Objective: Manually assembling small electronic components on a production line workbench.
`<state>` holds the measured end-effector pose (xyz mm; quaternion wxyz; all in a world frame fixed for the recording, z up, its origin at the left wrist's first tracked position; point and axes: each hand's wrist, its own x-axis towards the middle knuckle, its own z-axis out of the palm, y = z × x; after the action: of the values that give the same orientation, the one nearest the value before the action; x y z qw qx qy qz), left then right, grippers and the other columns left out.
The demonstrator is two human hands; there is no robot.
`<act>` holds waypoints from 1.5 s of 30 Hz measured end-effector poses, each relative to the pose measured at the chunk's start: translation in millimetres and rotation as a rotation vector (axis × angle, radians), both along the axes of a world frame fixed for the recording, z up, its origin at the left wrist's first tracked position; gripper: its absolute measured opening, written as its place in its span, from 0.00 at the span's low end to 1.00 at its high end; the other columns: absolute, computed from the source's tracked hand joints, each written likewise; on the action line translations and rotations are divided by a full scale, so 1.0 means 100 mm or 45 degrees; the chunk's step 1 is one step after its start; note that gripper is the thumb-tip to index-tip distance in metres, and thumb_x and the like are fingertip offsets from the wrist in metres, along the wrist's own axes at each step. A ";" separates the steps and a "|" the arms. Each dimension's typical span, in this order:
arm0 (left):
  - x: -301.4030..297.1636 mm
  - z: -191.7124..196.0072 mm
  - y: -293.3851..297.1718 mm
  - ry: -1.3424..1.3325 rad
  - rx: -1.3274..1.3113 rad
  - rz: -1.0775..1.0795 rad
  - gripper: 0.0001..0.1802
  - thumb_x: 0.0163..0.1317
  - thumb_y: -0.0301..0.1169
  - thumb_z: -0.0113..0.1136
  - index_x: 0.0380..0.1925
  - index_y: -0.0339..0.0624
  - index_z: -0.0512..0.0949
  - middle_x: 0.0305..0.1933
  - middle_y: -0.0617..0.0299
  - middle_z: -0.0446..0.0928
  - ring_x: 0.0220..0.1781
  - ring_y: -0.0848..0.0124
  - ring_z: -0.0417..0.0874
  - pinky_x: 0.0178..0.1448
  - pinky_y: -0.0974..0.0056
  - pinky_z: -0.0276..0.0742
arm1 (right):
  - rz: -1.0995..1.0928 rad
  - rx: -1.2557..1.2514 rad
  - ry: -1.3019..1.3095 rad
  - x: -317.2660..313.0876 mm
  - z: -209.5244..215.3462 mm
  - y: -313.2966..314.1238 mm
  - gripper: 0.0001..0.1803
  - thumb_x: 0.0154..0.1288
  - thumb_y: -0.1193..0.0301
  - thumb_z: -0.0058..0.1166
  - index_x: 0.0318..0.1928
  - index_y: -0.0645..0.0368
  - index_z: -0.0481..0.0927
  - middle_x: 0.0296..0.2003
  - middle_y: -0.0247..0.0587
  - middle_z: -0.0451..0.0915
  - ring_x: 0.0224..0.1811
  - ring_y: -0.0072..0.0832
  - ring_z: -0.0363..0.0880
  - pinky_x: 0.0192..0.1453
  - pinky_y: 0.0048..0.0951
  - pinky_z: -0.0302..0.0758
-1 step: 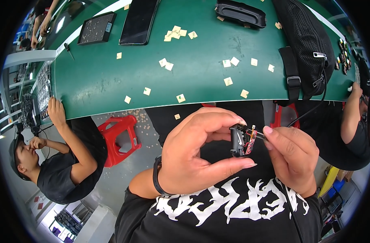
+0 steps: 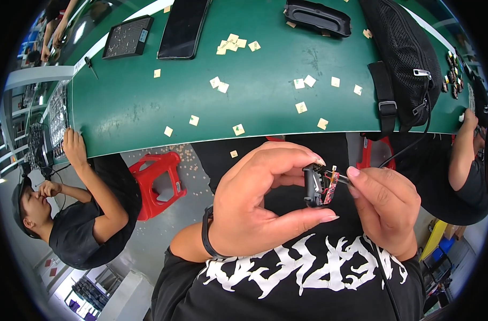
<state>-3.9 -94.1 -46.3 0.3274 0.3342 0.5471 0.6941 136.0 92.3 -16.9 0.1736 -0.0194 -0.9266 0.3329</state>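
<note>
Pinched between thumb and fingertips of the left hand [image 2: 254, 206], a small black part [image 2: 312, 185] with a red circuit board [image 2: 329, 188] is held below centre, at 6 o'clock from the green worktop [image 2: 148, 107]. The board's 3 o'clock edge is gripped by the right hand [image 2: 385, 211].

- The little part [image 2: 312, 185] you're pinching looks like matt black plastic, with a bare red circuit board [image 2: 329, 190] on it.
- Your green bench mat [image 2: 265, 107] is smooth, slightly scuffed.
- The bag [image 2: 404, 59] is black mesh cloth.
- That red stool [image 2: 158, 176] is glossy plastic.
- The phone [image 2: 183, 28] is shiny black glass.
</note>
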 end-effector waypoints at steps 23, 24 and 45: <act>0.03 -0.03 0.00 -0.058 -0.015 -0.011 0.40 0.44 0.14 0.79 0.58 0.33 0.68 0.59 0.43 0.72 0.61 0.60 0.80 0.62 0.57 0.82 | -0.025 0.021 -0.017 0.02 -0.02 -0.02 0.26 0.45 0.86 0.68 0.50 0.66 0.84 0.32 0.43 0.81 0.24 0.34 0.78 0.26 0.30 0.72; 0.03 -0.03 0.00 -0.066 -0.019 -0.006 0.40 0.44 0.13 0.79 0.58 0.33 0.68 0.59 0.43 0.72 0.60 0.61 0.80 0.62 0.58 0.82 | -0.024 0.021 -0.017 0.01 -0.03 -0.03 0.26 0.45 0.86 0.68 0.50 0.66 0.84 0.32 0.43 0.81 0.24 0.34 0.78 0.26 0.30 0.72; 0.04 -0.03 0.02 -0.059 -0.020 0.015 0.40 0.42 0.14 0.80 0.56 0.34 0.69 0.57 0.45 0.73 0.58 0.63 0.80 0.61 0.59 0.83 | 0.009 0.056 0.039 0.02 -0.10 -0.04 0.26 0.44 0.87 0.67 0.49 0.67 0.85 0.33 0.46 0.82 0.21 0.33 0.74 0.24 0.29 0.70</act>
<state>0.5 -92.6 -49.1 0.3385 0.3122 0.5466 0.6994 137.9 88.0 -26.6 0.1869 -0.0071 -0.9310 0.3134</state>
